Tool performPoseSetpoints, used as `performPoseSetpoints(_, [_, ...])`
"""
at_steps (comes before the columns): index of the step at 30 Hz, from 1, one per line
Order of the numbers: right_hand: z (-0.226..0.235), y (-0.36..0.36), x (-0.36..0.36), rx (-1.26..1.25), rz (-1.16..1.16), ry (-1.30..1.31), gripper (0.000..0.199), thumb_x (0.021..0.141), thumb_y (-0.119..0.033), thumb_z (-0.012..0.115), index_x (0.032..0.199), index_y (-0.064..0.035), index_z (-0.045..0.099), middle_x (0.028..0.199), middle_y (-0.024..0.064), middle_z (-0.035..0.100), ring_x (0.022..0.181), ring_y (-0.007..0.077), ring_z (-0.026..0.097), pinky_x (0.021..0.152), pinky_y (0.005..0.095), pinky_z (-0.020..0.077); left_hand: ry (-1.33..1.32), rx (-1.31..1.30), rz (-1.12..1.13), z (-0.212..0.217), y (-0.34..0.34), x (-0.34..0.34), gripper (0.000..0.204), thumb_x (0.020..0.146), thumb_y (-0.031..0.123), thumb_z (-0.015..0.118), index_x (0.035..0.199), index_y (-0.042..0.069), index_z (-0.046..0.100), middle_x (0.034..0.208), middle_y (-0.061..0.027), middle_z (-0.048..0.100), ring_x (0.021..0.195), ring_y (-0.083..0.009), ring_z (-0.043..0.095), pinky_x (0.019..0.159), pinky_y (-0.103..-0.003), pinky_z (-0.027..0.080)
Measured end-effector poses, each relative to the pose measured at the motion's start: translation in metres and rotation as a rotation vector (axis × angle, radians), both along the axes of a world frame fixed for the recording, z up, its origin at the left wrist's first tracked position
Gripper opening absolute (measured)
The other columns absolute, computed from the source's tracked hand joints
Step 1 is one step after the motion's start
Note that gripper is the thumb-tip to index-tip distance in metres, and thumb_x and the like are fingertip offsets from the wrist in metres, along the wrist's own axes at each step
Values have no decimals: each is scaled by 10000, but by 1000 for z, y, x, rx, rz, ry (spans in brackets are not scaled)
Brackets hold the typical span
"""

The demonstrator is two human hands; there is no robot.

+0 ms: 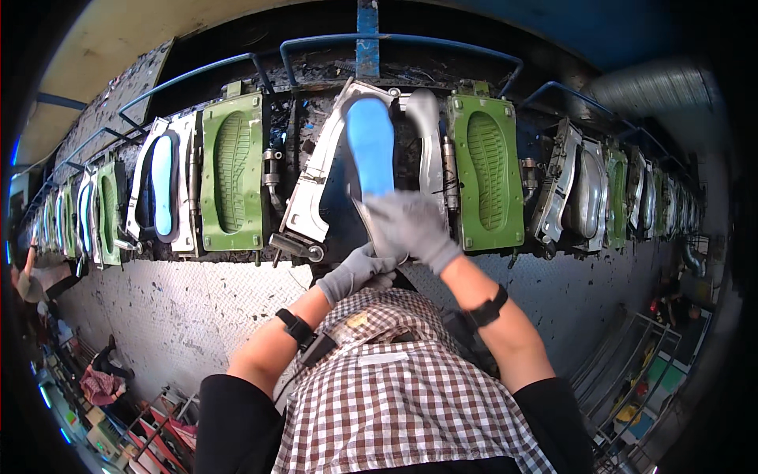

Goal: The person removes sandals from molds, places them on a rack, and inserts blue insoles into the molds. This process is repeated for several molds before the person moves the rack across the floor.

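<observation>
Grey-gloved right hand (410, 227) at blue sole (371, 142); left hand (359, 272) angled inward.

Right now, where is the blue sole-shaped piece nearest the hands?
In the head view, the blue piece is upper centre, between silver metal parts, just above the right hand.

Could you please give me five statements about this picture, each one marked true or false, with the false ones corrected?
1. The left hand and right hand wear grey gloves. True.
2. The central blue insole sits between two green sole moulds. True.
3. Those moulds have smooth recesses. False: they show a tread pattern.
4. The left hand is nearer that insole. False: the right hand is.
5. The person's front is plain black. False: a brown-and-white checked apron covers it.
</observation>
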State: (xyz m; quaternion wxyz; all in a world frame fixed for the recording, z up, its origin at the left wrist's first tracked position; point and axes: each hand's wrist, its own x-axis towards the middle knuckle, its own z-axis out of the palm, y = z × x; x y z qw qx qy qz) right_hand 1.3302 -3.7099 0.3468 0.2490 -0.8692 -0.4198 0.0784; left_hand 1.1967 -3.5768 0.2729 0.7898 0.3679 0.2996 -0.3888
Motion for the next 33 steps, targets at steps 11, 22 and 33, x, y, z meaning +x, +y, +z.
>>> performPoseSetpoints(11, [6, -23, -17, 188, -381, 303, 370, 946, -355, 713, 1220, -107, 699, 952, 153, 701, 922, 315, 704, 783, 422, 545, -991, 713, 54, 14, 37, 11, 470, 965, 99, 666, 1420, 62, 555, 1241, -84, 680, 1048, -238, 688, 916, -385, 587])
performPoseSetpoints(22, [-78, -13, -26, 418, -625, 476, 474, 981, -122, 605, 1418, 51, 536, 1325, 282, 660, 1234, 396, 654, 1021, 447, 522, -436, 182, 676, 12, 8, 100, 617, 906, 152, 746, 1474, 24, 540, 1266, -92, 684, 1089, -193, 655, 954, -346, 551])
performPoseSetpoints(33, [-57, -20, 47, 352, -625, 118, 510, 970, -185, 584, 1470, -85, 559, 1281, 216, 692, 1052, 406, 709, 898, 493, 564, -501, 391, 590, 14, -6, 169, 536, 938, 236, 750, 1386, -3, 580, 1234, -116, 689, 1048, -180, 656, 924, -337, 556])
